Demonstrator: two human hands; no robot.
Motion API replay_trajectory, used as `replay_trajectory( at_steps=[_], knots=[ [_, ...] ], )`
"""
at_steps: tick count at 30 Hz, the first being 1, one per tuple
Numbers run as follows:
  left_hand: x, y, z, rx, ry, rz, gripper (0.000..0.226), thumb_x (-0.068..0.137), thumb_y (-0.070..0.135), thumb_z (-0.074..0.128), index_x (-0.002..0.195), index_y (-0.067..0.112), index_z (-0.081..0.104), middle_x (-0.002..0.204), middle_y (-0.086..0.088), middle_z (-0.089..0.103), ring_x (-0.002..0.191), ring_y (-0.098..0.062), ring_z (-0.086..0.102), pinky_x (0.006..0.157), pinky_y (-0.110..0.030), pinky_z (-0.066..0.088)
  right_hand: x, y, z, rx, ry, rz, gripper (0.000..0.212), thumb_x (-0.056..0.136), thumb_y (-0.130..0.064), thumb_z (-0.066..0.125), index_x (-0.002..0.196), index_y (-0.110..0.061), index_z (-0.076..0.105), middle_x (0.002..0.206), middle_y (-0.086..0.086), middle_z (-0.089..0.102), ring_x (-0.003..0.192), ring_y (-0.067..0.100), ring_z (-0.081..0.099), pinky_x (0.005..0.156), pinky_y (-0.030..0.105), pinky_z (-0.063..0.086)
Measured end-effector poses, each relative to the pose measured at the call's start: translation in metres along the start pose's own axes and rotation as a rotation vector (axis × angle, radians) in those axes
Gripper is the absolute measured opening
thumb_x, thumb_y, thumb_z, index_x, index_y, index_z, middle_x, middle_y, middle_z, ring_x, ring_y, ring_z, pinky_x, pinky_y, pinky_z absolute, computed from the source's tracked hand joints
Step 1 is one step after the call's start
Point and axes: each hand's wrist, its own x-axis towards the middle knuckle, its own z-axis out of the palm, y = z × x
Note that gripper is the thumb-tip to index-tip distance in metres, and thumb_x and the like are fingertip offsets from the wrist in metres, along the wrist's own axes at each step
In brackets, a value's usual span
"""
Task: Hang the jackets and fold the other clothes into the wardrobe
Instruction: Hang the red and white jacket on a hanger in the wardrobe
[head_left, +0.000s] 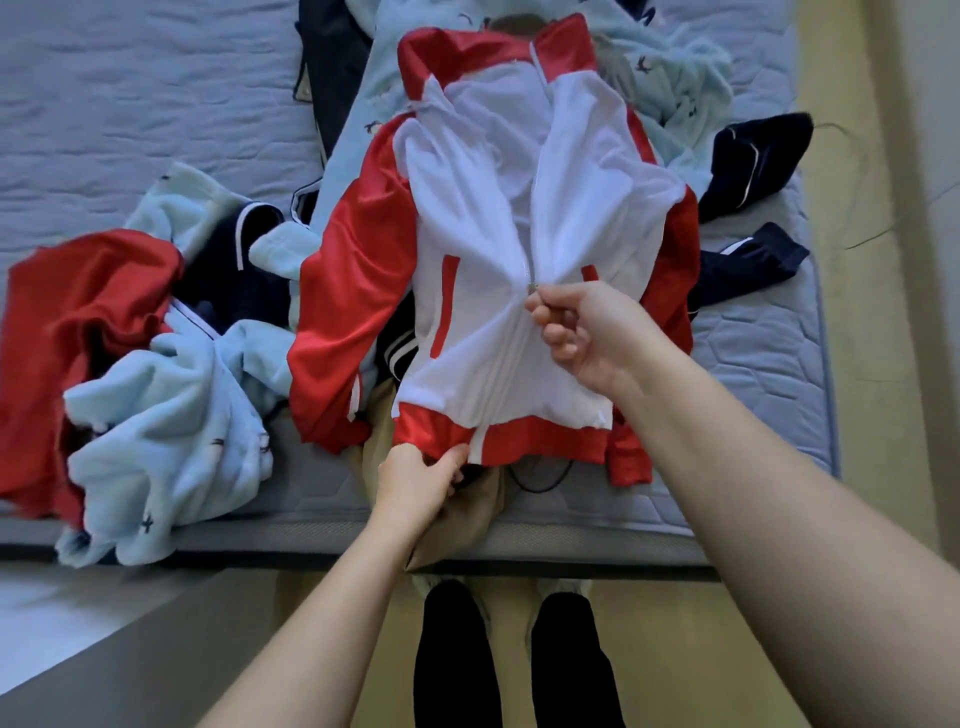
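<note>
Centre frame: right hand (576, 332) pinches the zip pull (532, 287) of the jacket (519, 218); left hand (421, 478) grips its hem (545, 444). Fabric looks light, limp and slippery; probably best held at the collar for hanging.

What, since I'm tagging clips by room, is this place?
Probably a bedroom: a bare quilted mattress is heaped with laundry, including a red-and-white zip jacket and pale blue fleece garments.

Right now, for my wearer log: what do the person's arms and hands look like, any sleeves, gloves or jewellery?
The left hand and right hand are bare: no gloves, rings, watch or bracelet show. No sleeve covers either forearm within the picture.
</note>
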Motion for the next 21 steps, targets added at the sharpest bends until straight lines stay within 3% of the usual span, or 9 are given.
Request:
replay_trajectory(
  at_steps=[3, 5, 7, 8, 10, 11, 13, 18, 21],
  knots=[
    [-0.009, 0.023, -0.019, 0.251, 0.196, 0.043, 0.051, 0.074, 0.049, 0.073, 0.100, 0.011, 0.050, 0.100, -0.001, 0.057, 0.093, -0.025, 0.058, 0.077, -0.038, 0.049, -0.013, -0.003, 0.004, -0.045, 0.004, -0.010, 0.026, 0.096, -0.013, 0.049, 0.071, -0.011, 0.056, 0.045, -0.008, 0.050, 0.031, 0.001, 0.037, 0.030, 0.012, 0.023],
    [-0.017, 0.050, -0.024, 0.379, 0.369, 0.266, 0.062, 0.070, 0.051, 0.075, 0.110, 0.016, 0.045, 0.110, -0.001, 0.049, 0.105, -0.025, 0.052, 0.083, -0.042, 0.047, -0.020, -0.010, 0.005, -0.045, 0.006, -0.027, 0.026, 0.096, -0.014, 0.050, 0.071, -0.010, 0.057, 0.046, -0.007, 0.051, 0.031, 0.001, 0.038, 0.031, 0.012, 0.024],
    [-0.015, 0.079, -0.017, 0.491, 0.359, 0.449, 0.067, 0.072, 0.052, 0.073, 0.122, 0.018, 0.045, 0.120, -0.001, 0.049, 0.113, -0.023, 0.048, 0.090, -0.042, 0.044, -0.026, -0.017, 0.007, -0.048, -0.001, -0.035, 0.027, 0.096, -0.014, 0.050, 0.070, -0.010, 0.057, 0.047, -0.007, 0.051, 0.031, 0.001, 0.037, 0.031, 0.012, 0.024],
    [-0.012, 0.094, -0.011, 0.526, 0.319, 0.512, 0.057, 0.076, 0.050, 0.070, 0.119, 0.019, 0.050, 0.117, -0.001, 0.053, 0.111, -0.023, 0.050, 0.087, -0.040, 0.042, -0.028, -0.020, 0.008, -0.044, -0.005, -0.038, 0.027, 0.096, -0.014, 0.050, 0.070, -0.010, 0.057, 0.047, -0.007, 0.050, 0.031, 0.002, 0.037, 0.031, 0.012, 0.023],
    [-0.005, 0.113, -0.001, 0.526, 0.325, 0.612, 0.020, 0.087, 0.036, 0.061, 0.094, 0.018, 0.058, 0.095, -0.003, 0.064, 0.093, -0.026, 0.059, 0.074, -0.034, 0.034, -0.031, -0.028, 0.010, -0.015, -0.010, -0.048, 0.026, 0.095, -0.013, 0.051, 0.070, -0.009, 0.058, 0.048, -0.005, 0.050, 0.031, 0.002, 0.037, 0.030, 0.013, 0.024],
    [-0.001, 0.117, 0.002, 0.513, 0.359, 0.639, 0.013, 0.089, 0.030, 0.058, 0.083, 0.019, 0.058, 0.083, -0.004, 0.066, 0.084, -0.028, 0.060, 0.070, -0.032, 0.028, -0.032, -0.033, 0.009, 0.010, -0.007, -0.055, 0.026, 0.095, -0.012, 0.050, 0.071, -0.008, 0.058, 0.048, -0.005, 0.051, 0.032, 0.002, 0.037, 0.030, 0.013, 0.024],
    [0.005, 0.113, 0.003, 0.526, 0.377, 0.633, 0.016, 0.090, 0.026, 0.057, 0.076, 0.019, 0.058, 0.072, -0.005, 0.066, 0.074, -0.029, 0.061, 0.069, -0.030, 0.026, -0.030, -0.044, 0.008, 0.064, 0.011, -0.066, 0.025, 0.095, -0.010, 0.049, 0.072, -0.007, 0.057, 0.048, -0.005, 0.051, 0.032, 0.002, 0.038, 0.030, 0.013, 0.025],
    [0.016, 0.079, -0.009, 0.654, 0.300, 0.500, 0.016, 0.089, 0.030, 0.059, 0.080, 0.017, 0.061, 0.075, -0.004, 0.066, 0.081, -0.029, 0.062, 0.069, -0.031, 0.028, -0.026, -0.052, 0.012, 0.060, 0.035, -0.071, 0.025, 0.096, -0.011, 0.048, 0.073, -0.008, 0.058, 0.044, -0.007, 0.051, 0.031, 0.002, 0.038, 0.031, 0.013, 0.025],
    [0.019, 0.099, -0.010, 0.557, 0.271, 0.561, 0.022, 0.084, 0.035, 0.063, 0.070, 0.019, 0.054, 0.065, 0.001, 0.057, 0.071, -0.024, 0.059, 0.066, -0.033, 0.032, -0.024, -0.047, 0.016, 0.020, 0.035, -0.066, 0.026, 0.095, -0.014, 0.051, 0.071, -0.008, 0.059, 0.045, -0.007, 0.053, 0.032, 0.001, 0.039, 0.032, 0.013, 0.027]
  ],
)
